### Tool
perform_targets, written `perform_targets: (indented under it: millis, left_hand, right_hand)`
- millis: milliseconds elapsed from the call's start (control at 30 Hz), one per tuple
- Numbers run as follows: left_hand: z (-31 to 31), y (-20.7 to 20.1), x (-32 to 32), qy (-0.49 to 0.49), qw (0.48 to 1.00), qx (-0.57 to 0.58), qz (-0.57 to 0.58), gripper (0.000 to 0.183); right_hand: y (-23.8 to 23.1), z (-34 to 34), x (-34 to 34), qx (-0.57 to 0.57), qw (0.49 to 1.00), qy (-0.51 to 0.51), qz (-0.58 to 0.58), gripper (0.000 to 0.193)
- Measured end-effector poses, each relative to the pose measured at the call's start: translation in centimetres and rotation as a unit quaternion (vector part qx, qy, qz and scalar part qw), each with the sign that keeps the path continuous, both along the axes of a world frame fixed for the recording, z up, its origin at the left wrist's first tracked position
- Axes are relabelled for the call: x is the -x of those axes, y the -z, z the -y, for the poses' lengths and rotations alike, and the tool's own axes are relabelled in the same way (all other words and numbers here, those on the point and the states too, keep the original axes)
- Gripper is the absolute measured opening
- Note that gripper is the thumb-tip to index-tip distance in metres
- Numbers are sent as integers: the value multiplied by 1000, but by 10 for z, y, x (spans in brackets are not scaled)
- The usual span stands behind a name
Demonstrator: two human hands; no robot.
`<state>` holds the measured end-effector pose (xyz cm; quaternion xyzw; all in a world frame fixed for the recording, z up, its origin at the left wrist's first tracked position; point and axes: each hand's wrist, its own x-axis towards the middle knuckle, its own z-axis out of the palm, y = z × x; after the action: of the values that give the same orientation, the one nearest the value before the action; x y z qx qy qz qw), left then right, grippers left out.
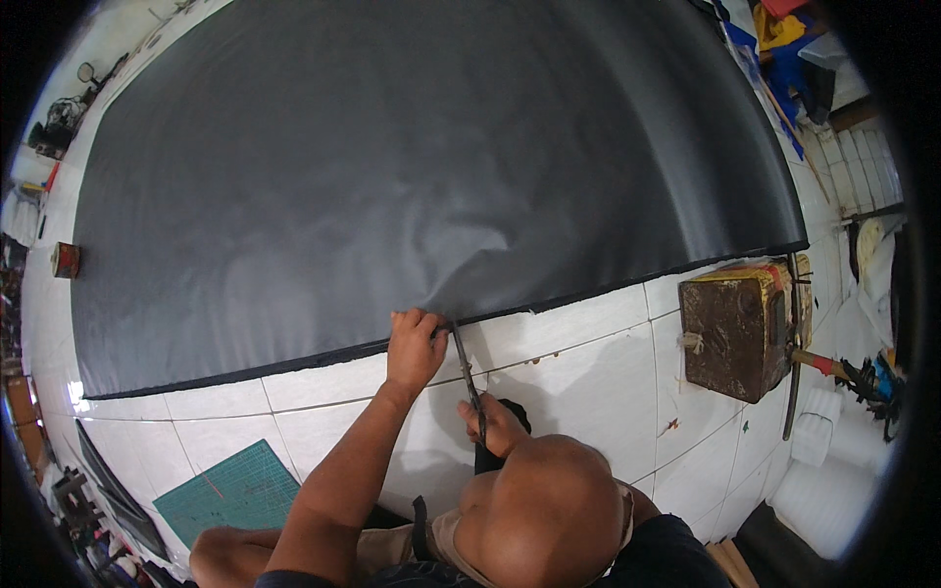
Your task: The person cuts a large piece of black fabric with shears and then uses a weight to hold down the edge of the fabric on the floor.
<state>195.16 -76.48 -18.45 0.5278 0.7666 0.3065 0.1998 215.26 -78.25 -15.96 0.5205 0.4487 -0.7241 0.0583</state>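
A large sheet of black leather-like material (392, 147) spreads over the white tiled floor, its near edge running across in front of me. My left hand (417, 345) pinches that edge near the middle, with a few wrinkles in the sheet just beyond it. In my right hand (497, 423), closed round the dark handles, is a pair of scissors (467, 367). Their long blades point away from me, and the tips touch the sheet's edge just right of my left hand. Part of the handles is hidden by my fingers and knee.
A green cutting mat (230, 490) lies at lower left, beside dark curved pieces (123, 490). A brown, worn box (735, 333) stands at the sheet's right corner. At the left edge sits a small red tin (66, 260). White rolls (833, 490) are at the lower right.
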Motion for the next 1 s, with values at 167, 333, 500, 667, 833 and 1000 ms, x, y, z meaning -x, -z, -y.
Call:
perform_targets:
  millis: [167, 333, 500, 667, 833, 1000]
  left_hand:
    - [-1, 5, -2, 2, 1000, -12, -28, 13]
    - [-1, 7, -4, -6, 999, -3, -44, 10]
    - [1, 11, -4, -8, 999, -2, -37, 9]
    - [0, 10, -4, -9, 999, -3, -37, 8]
    - [2, 5, 2, -1, 1000, 10, 0, 7]
    - [-2, 0, 3, 20, 999, -3, 32, 7]
  right_hand:
    - [7, 3, 3, -41, 999, -6, 21, 44]
    - [7, 3, 11, -80, 995, -25, 50, 46]
    - [28, 12, 9, -122, 990, -32, 63, 46]
    - [28, 15, 9, -140, 987, -29, 68, 46]
    - [22, -1, 24, -131, 991, -10, 18, 48]
    - [49, -10, 32, -196, 981, -9, 12, 53]
